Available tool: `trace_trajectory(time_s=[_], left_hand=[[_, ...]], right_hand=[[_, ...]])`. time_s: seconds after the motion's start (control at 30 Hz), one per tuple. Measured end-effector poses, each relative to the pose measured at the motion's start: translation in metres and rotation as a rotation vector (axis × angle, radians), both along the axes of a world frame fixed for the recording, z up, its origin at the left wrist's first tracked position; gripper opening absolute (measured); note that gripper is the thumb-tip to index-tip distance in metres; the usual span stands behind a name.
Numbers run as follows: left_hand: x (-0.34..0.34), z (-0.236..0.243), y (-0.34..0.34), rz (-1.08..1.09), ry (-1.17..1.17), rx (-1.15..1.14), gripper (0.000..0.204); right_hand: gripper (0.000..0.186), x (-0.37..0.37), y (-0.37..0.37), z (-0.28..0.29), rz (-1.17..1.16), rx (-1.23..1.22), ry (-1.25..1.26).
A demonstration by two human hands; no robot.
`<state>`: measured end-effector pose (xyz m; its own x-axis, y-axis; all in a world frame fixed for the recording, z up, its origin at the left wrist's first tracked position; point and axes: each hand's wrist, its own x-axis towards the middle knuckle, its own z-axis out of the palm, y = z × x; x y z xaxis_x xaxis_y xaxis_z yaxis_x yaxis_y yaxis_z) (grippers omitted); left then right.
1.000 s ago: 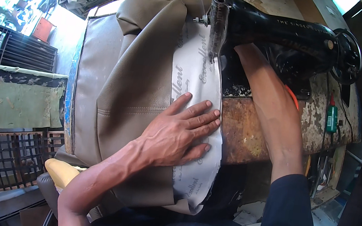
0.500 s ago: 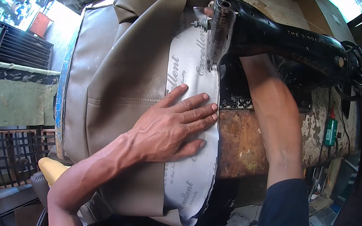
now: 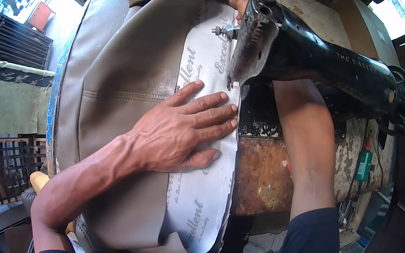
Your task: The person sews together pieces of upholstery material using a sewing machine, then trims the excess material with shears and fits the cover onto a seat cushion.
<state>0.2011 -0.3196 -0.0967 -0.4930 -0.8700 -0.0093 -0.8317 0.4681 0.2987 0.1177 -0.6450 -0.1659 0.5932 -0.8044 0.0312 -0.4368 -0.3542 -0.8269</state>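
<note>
A large piece of brown leatherette lies folded over the sewing bench, with a seam of stitching across it. Along its right side runs a white printed backing strip, whose edge passes under the needle end of a black sewing machine. My left hand rests flat on the strip, fingers spread, just on the near side of the needle. Reaching under the machine's arm, my right hand shows only some fingers beyond the machine head. They are bent at the far end of the material and seem to grip it; the palm is hidden.
The worn wooden bench top shows right of the strip. A green bottle with a red tip is at the right, near the machine's handwheel. Dark slatted racks stand at the left, beyond the bench's blue edge.
The leatherette and strip have slid away from me past the needle, my left hand moving with them. More right-hand fingers show behind the machine head. The whole view has shifted slightly.
</note>
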Motion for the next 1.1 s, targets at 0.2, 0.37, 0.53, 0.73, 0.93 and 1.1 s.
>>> trace_trajectory(time_s=[0.2, 0.37, 0.53, 0.73, 0.93, 1.1], left_hand=[[0.006, 0.003, -0.02, 0.016, 0.054, -0.068, 0.056], [0.01, 0.004, -0.031, 0.014, 0.04, -0.093, 0.058], [0.016, 0.001, -0.044, 0.003, 0.047, -0.122, 0.058], [0.025, -0.004, -0.052, -0.005, 0.067, -0.142, 0.053], [0.029, -0.005, -0.059, -0.045, 0.062, -0.164, 0.049], [0.023, -0.005, -0.065, -0.084, 0.028, -0.245, 0.051]], right_hand=[[0.033, 0.004, -0.016, 0.012, -0.097, 0.025, 0.007], [0.03, 0.014, -0.023, 0.019, -0.177, -0.037, -0.014], [0.027, 0.023, -0.028, 0.026, -0.242, -0.095, -0.026], [0.024, 0.028, -0.02, 0.03, -0.343, -0.053, -0.092], [0.021, 0.034, -0.026, 0.03, -0.349, -0.06, -0.081], [0.02, 0.015, -0.017, 0.025, -0.357, -0.115, -0.041]])
